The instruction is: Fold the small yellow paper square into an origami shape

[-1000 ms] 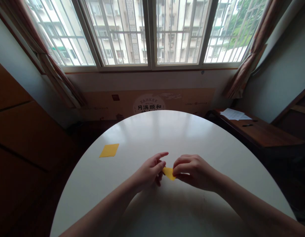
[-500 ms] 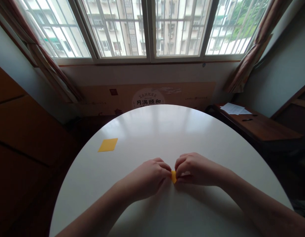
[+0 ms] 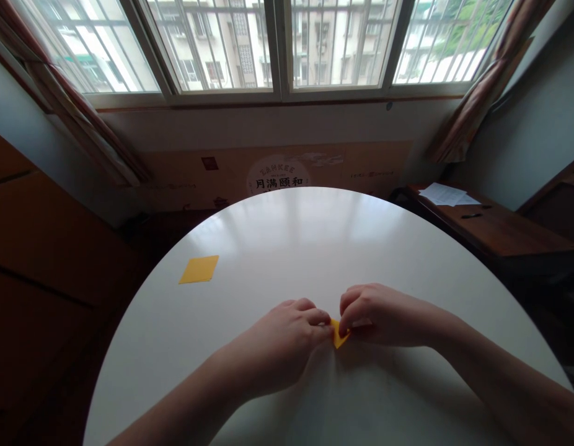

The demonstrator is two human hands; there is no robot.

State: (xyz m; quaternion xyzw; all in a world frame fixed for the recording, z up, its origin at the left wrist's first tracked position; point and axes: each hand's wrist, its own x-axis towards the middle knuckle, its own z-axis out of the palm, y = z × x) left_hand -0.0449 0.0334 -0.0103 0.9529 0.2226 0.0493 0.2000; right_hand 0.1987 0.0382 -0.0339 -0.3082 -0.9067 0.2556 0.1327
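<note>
A small folded piece of yellow paper shows between my two hands near the front of the round white table. My left hand is closed, its fingertips pinching the paper's left side. My right hand is closed too, fingers curled over the paper's right side and pressing it down toward the table. Most of the paper is hidden under the fingers. A flat yellow square sheet lies apart on the left of the table.
A wooden side table with white papers and a pen stands to the right. A printed cardboard panel leans under the barred window. Dark wooden furniture is on the left, curtains at both window sides.
The hands came together and lowered to the table; my left index finger, pointing out before, has curled in. Less of the yellow paper shows. The camera tilted down slightly.
</note>
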